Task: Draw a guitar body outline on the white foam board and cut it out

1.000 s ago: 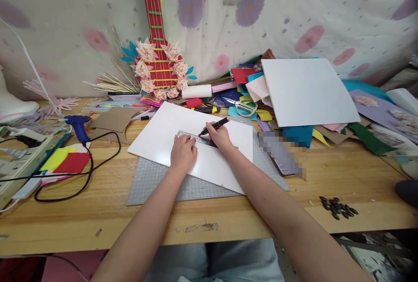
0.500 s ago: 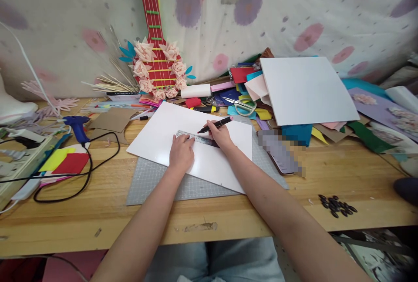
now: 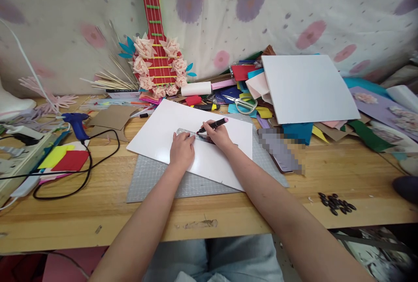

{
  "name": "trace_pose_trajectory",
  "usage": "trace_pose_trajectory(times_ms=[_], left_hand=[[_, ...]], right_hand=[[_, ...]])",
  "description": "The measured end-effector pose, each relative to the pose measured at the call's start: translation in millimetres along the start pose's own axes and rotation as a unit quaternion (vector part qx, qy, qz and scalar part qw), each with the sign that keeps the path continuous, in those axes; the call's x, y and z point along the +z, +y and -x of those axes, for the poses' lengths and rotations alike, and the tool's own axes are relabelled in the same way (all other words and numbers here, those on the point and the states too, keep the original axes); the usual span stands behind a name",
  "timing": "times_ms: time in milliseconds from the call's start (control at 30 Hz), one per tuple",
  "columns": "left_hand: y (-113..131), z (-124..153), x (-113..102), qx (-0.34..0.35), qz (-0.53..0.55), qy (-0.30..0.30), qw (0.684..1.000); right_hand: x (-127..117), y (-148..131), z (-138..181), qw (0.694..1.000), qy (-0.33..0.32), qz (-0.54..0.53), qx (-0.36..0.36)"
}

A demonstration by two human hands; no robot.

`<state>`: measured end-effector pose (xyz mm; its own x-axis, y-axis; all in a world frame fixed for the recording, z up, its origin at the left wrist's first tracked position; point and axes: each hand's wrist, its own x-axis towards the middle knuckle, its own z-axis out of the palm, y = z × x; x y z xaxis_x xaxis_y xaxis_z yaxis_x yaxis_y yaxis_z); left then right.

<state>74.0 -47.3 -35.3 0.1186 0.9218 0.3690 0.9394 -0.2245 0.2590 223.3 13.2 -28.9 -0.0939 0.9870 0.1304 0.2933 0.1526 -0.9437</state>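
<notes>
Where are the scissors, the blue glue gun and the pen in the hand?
scissors [image 3: 244, 104]: head view, on the pale handles.
blue glue gun [image 3: 77, 123]: head view, on its body.
pen [image 3: 213, 124]: head view, on the black barrel.

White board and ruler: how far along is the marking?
Done: board lies on the cutting mat, ruler laid across it. In hand: left hand pins the ruler, right hand holds the marker, tip at its edge. Left: no drawn line is visible; scissors lie untouched.
</notes>
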Motion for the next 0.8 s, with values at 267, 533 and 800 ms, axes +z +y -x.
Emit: trace_pose_trajectory(times_ms=[267,533,800], left_hand=[[-0.6,0.0,1.4,0.002,-0.001,0.001,1.0],[-0.8,-0.1,1.8,0.001,-0.003,0.001,1.0],[0.4,-0.2,0.6,0.0,0.0,0.002,1.0]], right_hand=[[1.1,-1.0,1.9,1.0,0.001,-0.004,0.002],[0.2,0.5,-0.5,1.0,0.018,0.0,0.007],[0.7,0.3,0.1,1.0,0.007,-0.01,0.012]])
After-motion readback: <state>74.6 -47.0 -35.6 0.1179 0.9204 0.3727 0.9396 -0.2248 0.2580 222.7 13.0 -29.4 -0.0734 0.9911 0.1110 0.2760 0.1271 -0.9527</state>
